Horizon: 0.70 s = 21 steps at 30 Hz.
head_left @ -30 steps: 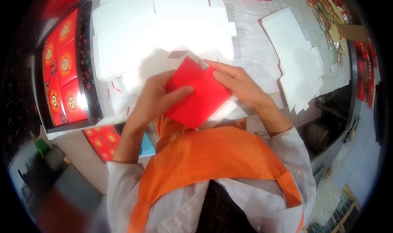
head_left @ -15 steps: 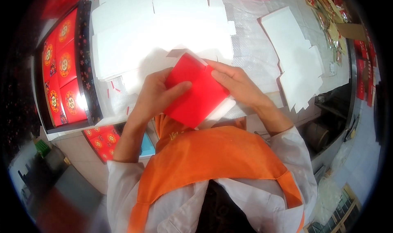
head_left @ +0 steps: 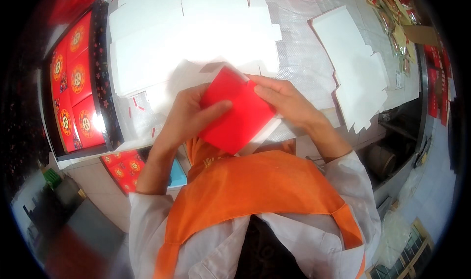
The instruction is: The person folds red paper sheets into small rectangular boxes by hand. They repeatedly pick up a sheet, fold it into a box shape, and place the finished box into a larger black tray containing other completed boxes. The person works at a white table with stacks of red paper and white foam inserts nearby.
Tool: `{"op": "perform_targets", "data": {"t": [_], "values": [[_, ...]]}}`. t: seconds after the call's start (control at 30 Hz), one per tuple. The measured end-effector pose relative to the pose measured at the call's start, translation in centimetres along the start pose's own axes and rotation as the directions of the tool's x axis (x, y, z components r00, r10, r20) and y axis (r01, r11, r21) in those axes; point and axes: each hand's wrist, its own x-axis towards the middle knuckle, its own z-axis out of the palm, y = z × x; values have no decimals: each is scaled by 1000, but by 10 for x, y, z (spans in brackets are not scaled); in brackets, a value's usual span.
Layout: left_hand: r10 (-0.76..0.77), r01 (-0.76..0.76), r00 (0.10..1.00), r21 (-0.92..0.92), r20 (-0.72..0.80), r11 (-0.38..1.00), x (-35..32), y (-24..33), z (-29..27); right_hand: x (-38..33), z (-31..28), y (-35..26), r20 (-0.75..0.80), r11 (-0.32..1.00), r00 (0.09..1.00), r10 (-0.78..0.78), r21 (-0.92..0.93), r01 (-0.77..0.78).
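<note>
Between my hands, above the table's near edge, is a red cardboard box [head_left: 235, 117] with pale inner flaps sticking out at its top and lower right. My left hand [head_left: 194, 113] grips its left side, the thumb lying across the red face. At the upper right corner, my right hand [head_left: 284, 100] pinches the edge, its thumb on the red face and the fingers behind. Beyond the box lies a stack of flat white die-cut card blanks [head_left: 191, 33]. The far side of the red box and most fingertips are hidden.
On the left stands a dark-edged tray [head_left: 103, 78] packed with red printed boxes [head_left: 77, 78]. More white blanks [head_left: 351, 63] lie at the right, with wrapped packets [head_left: 392, 24] beyond. Small red scraps [head_left: 140, 105] lie near the tray. Below the table edge are more red boxes [head_left: 122, 170].
Both hands keep their grip on the red box, which has barely shifted. The top flap appears slightly moved near the right fingertips.
</note>
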Motion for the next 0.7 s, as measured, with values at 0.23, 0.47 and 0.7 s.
{"op": "perform_targets", "data": {"t": [0.23,0.47,0.7], "values": [[-30,27,998,-51,-59,998,1,2,3,-5,6,11,-44,975,986,-162,-164,152],[-12,13,1000,-110,16,994,0,2,3,-13,12,13,3,904,970,-241,-364,226],[13,-12,1000,-139,6,990,-1,1,6,-14,16,16,22,863,948,-317,-408,298]]}}
